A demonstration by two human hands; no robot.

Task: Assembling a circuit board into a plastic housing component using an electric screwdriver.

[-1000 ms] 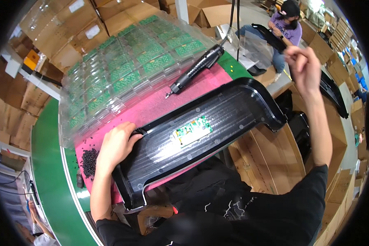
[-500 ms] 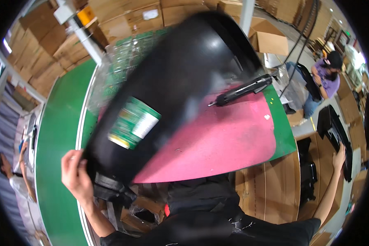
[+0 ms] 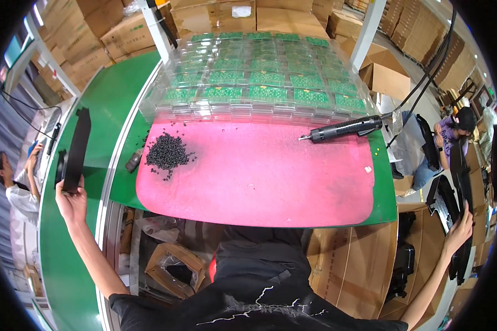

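My left hand point(image 3: 73, 199), far out to the left, is closed on the lower end of a long black plastic panel point(image 3: 79, 151). The panel stands on edge above the green belt. On the far right, my right hand point(image 3: 459, 230) grips another black plastic housing point(image 3: 461, 177), which is held upright above the boxes. Beside it is a similar black piece with an open, hollow inner side point(image 3: 444, 197). On the bench lies a pink mat point(image 3: 259, 182) with a heap of small black screws point(image 3: 167, 151) at its left. A black electric screwdriver point(image 3: 345, 129) rests at the mat's right.
Clear trays of green circuit boards point(image 3: 268, 77) are stacked behind the mat. The green belt point(image 3: 107, 94) runs along the left. A carton with black parts point(image 3: 370, 265) stands at right, and an opened box point(image 3: 174, 270) is below. Two other people sit nearby, one each side.
My left hand has carried the large black panel off the pink mat, leftward over the green belt, uncovering the screws and trays. My right hand has raised its black housing and tilted it upright.
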